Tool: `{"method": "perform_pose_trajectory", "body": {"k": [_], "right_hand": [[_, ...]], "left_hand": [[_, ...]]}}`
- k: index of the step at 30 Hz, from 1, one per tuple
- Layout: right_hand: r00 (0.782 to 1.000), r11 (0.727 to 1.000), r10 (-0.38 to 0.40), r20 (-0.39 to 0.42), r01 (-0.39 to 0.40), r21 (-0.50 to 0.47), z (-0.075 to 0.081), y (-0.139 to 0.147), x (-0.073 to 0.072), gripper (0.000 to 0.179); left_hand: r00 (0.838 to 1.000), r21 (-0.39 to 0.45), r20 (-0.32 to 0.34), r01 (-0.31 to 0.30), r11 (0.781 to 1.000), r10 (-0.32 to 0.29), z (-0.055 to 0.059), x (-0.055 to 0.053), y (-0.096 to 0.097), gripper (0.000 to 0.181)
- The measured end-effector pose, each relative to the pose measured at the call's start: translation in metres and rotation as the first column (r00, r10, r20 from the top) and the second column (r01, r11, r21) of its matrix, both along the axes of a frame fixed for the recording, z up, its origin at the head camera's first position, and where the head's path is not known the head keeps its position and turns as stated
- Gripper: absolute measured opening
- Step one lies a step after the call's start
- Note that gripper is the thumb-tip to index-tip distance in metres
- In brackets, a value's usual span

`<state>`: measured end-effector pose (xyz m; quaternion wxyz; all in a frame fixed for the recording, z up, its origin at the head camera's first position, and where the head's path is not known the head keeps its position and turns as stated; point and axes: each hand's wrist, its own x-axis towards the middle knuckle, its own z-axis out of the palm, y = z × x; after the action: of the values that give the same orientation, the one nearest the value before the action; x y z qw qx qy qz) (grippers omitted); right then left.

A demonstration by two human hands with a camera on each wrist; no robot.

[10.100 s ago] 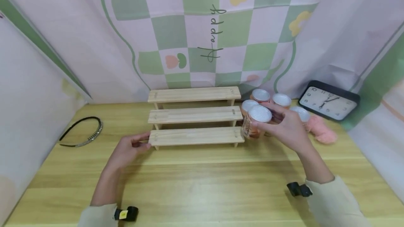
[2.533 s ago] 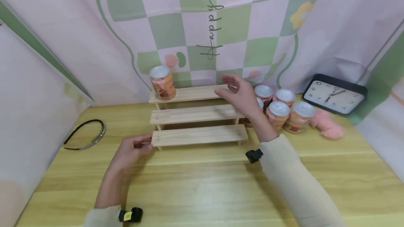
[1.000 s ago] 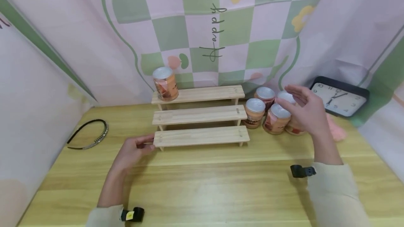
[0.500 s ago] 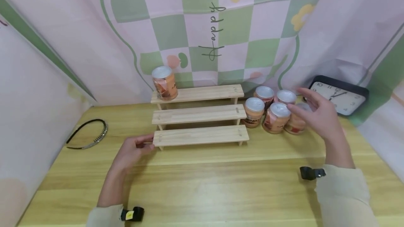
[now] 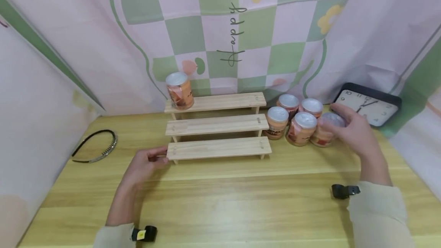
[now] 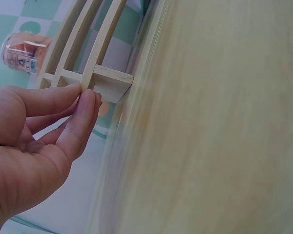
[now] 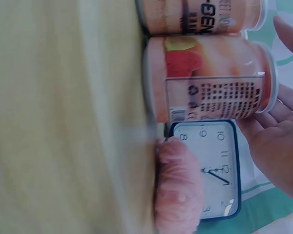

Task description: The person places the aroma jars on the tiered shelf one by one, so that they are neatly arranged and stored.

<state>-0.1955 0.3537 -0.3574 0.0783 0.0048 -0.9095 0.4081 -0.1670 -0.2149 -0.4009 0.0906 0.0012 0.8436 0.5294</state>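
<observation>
My left hand (image 5: 142,165) pinches the left end of the lowest board of a three-step wooden display stand (image 5: 220,148). In the left wrist view, its thumb and fingertips meet at that board's end (image 6: 89,78). One orange-pink can (image 5: 180,93) stands upright on the left end of the top step. My right hand (image 5: 355,131) is around the top of the rightmost can (image 5: 322,137), fingers behind and thumb near the lid. The right wrist view shows the same can (image 7: 215,80) upright on the table, with the thumb (image 7: 289,36) extended past its lid.
Several more cans (image 5: 300,133) cluster against the stand's right side. A black-framed clock (image 5: 372,106) leans at the back right, with a fluffy pink item (image 7: 178,190) in front of it. A black headband (image 5: 96,146) lies at left on the wooden table (image 5: 241,202).
One can now stands on the top step. My right hand has moved from the stand rightward and down to the rightmost can. My left hand stays at the lowest board.
</observation>
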Motion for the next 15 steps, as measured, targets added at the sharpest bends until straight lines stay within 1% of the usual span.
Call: {"method": "perform_pose_trajectory", "body": {"k": [2, 4, 9, 11, 15], "right_hand": [[1.000, 1.000, 0.001, 0.020, -0.002, 0.031, -0.002, 0.001, -0.001, 0.086], [0.999, 0.999, -0.005, 0.051, 0.003, 0.040, -0.004, 0.002, -0.002, 0.087], [0.997, 1.000, -0.009, 0.072, 0.008, 0.024, -0.010, 0.005, -0.003, 0.088], [0.997, 1.000, -0.021, 0.073, 0.020, 0.007, -0.013, 0.005, -0.002, 0.088], [0.994, 0.997, -0.077, 0.072, 0.078, -0.007, -0.015, 0.006, 0.000, 0.087]], "left_hand": [[1.000, -0.001, -0.003, -0.001, 1.000, 0.001, 0.000, 0.000, 0.000, 0.041], [1.000, 0.000, -0.004, -0.002, 1.000, 0.002, -0.001, -0.001, -0.001, 0.041], [1.000, -0.001, -0.001, -0.003, 1.000, 0.003, -0.002, -0.001, -0.002, 0.041], [1.000, 0.002, -0.002, -0.003, 1.000, 0.003, -0.001, -0.001, -0.001, 0.041], [1.000, 0.004, -0.022, 0.009, 1.000, -0.009, 0.000, 0.001, 0.000, 0.041]]}}
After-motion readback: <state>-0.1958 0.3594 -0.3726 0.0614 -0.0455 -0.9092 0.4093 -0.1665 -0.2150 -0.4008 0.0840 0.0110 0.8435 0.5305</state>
